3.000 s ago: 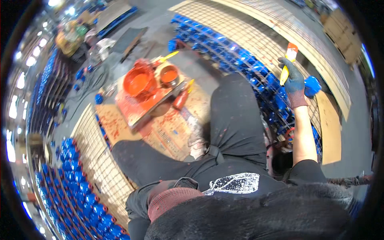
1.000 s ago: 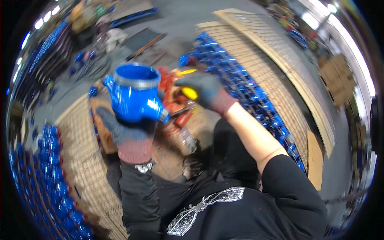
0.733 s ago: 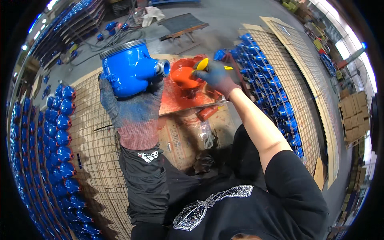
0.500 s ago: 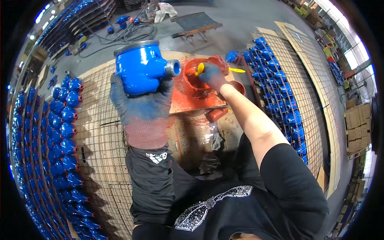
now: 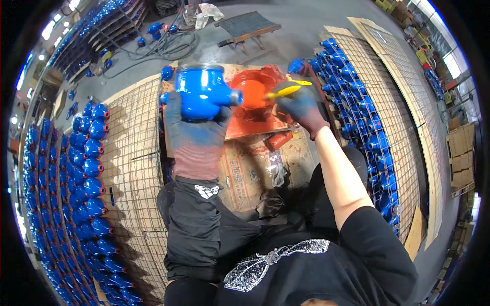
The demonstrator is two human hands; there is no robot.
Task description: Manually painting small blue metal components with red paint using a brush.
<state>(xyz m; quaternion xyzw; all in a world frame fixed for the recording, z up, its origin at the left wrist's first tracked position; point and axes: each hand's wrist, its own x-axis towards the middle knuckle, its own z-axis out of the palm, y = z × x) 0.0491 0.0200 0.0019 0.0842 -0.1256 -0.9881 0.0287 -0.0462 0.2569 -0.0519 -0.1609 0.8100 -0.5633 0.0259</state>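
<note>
My left hand [image 5: 193, 133], in a paint-stained glove, grips a glossy blue metal pipe fitting [image 5: 199, 94] from below. The fitting has a wide round rim at its top and a threaded side outlet pointing right. In my gloved right hand [image 5: 302, 106] is a yellow-handled paintbrush [image 5: 284, 93], its end directed left toward that outlet, a little apart from it. Under and beyond the brush stands a red-coated paint container [image 5: 251, 87] with red paint inside. A second yellow handle [image 5: 301, 82] shows just behind my right hand.
The container rests on a red-smeared board [image 5: 240, 127], with a red cylinder [image 5: 278, 141] at its near edge. Rows of blue fittings stand on wire mesh at left [image 5: 94, 166] and right [image 5: 375, 140]. A low bench [image 5: 247, 26] and coiled hose [image 5: 176, 46] lie beyond.
My left hand has moved the fitting rightward and slightly down, and its top rim is turned more edge-on. My right hand has drawn the brush out of the container, to the right.
</note>
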